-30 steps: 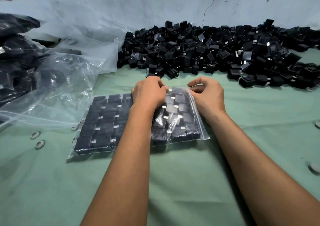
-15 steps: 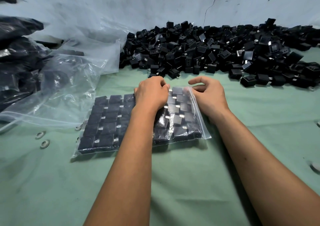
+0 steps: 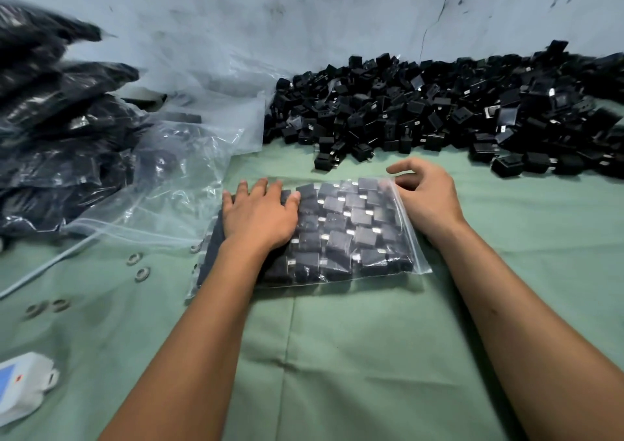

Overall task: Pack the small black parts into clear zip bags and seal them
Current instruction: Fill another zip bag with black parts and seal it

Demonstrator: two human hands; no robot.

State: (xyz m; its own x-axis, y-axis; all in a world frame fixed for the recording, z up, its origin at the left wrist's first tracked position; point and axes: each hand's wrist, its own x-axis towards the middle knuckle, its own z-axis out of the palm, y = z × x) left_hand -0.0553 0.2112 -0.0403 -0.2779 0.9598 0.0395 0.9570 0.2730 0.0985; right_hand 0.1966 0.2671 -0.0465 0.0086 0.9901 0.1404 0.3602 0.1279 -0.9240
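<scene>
A clear zip bag (image 3: 354, 234) filled with rows of small black parts lies flat on the green cloth in front of me. My left hand (image 3: 260, 214) lies flat on the bag's left half, fingers straight and spread, pressing down. My right hand (image 3: 425, 197) is at the bag's far right corner, where its curled fingers pinch the zip edge. A large loose heap of black parts (image 3: 439, 116) stretches along the wall behind the bag.
Empty clear bags (image 3: 162, 184) lie crumpled at the left, with a stack of filled bags (image 3: 50, 120) behind them. A white and blue device (image 3: 20, 390) sits at the lower left edge. Metal eyelets (image 3: 138, 265) dot the green cloth (image 3: 354, 356).
My left hand has slid left from the zip edge and opened flat on the bag. The right hand still holds the right corner. The view has shifted.
</scene>
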